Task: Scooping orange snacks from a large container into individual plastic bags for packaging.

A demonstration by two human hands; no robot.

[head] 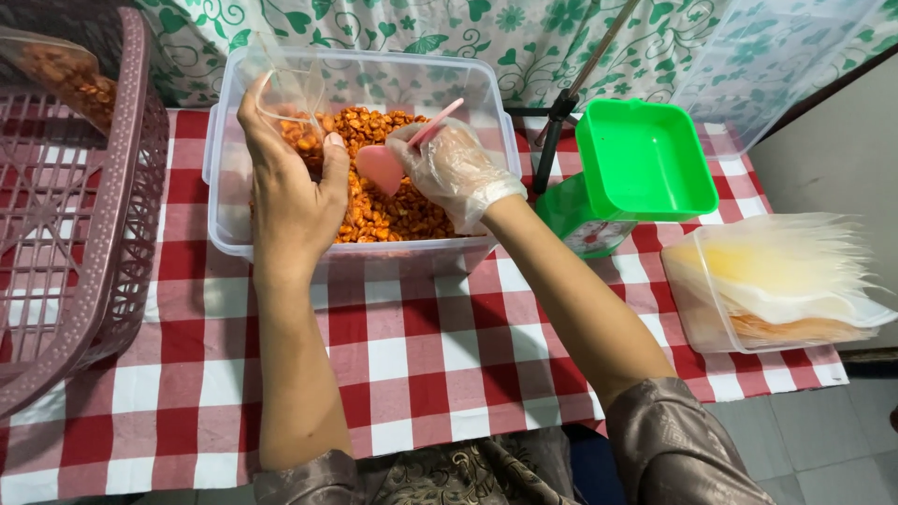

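Note:
A clear plastic tub (224,201) holds orange-red spiced snack pieces (393,210). My left hand (290,182) is bare and holds a small clear plastic bag (297,98) open over the tub, with some snack inside it. My right hand (454,168) wears a thin clear glove and grips a pink spoon (383,166), its bowl just beside the bag's mouth above the snack.
A maroon plastic basket (103,234) at the left holds a filled snack bag (65,75). A green kitchen scale (636,173) stands right of the tub. A clear box with a stack of clear bags (781,276) sits at the right, on a red-and-white checked cloth (430,355).

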